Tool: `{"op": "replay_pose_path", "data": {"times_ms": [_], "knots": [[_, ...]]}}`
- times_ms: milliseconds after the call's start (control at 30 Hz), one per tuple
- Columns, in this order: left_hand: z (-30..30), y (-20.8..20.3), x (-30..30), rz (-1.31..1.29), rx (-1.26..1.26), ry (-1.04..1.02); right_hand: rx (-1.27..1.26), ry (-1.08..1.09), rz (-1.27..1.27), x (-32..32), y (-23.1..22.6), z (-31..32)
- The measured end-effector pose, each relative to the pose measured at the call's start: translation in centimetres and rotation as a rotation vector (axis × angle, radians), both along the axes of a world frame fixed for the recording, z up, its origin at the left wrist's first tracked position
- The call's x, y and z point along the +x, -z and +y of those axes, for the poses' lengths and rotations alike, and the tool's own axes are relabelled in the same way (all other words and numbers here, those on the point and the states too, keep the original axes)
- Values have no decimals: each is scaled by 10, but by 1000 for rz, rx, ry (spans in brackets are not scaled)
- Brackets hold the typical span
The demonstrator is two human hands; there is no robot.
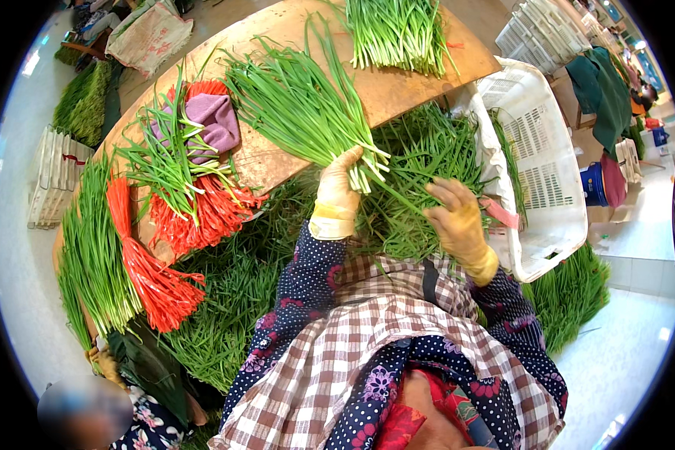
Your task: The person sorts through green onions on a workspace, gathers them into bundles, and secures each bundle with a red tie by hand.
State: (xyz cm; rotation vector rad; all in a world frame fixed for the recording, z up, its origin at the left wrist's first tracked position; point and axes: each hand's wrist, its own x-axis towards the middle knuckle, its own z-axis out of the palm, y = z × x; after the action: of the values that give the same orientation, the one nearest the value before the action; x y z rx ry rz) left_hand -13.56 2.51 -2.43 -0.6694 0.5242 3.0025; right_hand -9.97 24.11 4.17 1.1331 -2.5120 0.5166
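Bunch of green stalks (300, 105) lies leaf end on the brown tabletop (465, 64), pale ends past its edge in your left hand (340, 184), closed around them; if that grip slackens, stalks could slide out of line or drop into the loose greens (427, 146) below. Your right hand (457, 221) hovers beside, fingers half curled, can't tell if pinching the single stalk (403, 198); a sharp tug could snap it. Farther right, white crate (544, 172) sits near enough to catch your sleeve.
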Motion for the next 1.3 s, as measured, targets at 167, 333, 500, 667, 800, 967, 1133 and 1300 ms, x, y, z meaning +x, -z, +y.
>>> {"op": "replay_pose_path", "data": {"times_ms": [167, 333, 500, 667, 800, 967, 1133, 1300], "knots": [[0, -10, 5, 28, -8, 40, 631, 436, -358, 10, 45, 72], [0, -14, 7, -18, -112, 61, -325, 227, -389, -13, 16, -17], [0, -17, 6, -95, -170, 43, -290, 292, -309, -35, 2, -80], [-2, -4, 9, -67, -233, 1, -438, 393, -563, -37, 27, -101], [4, -13, 10, -75, -225, -16, -638, 418, -546, -39, 35, -98], [1, -4, 7, -70, -136, -17, -587, 197, -241, -18, 15, -73], [1, -5, 7, -45, -56, -21, -183, 454, -518, 2, 36, 44], [0, -12, 11, -22, 0, -1, 169, 519, -208, -5, 54, 60]]}}
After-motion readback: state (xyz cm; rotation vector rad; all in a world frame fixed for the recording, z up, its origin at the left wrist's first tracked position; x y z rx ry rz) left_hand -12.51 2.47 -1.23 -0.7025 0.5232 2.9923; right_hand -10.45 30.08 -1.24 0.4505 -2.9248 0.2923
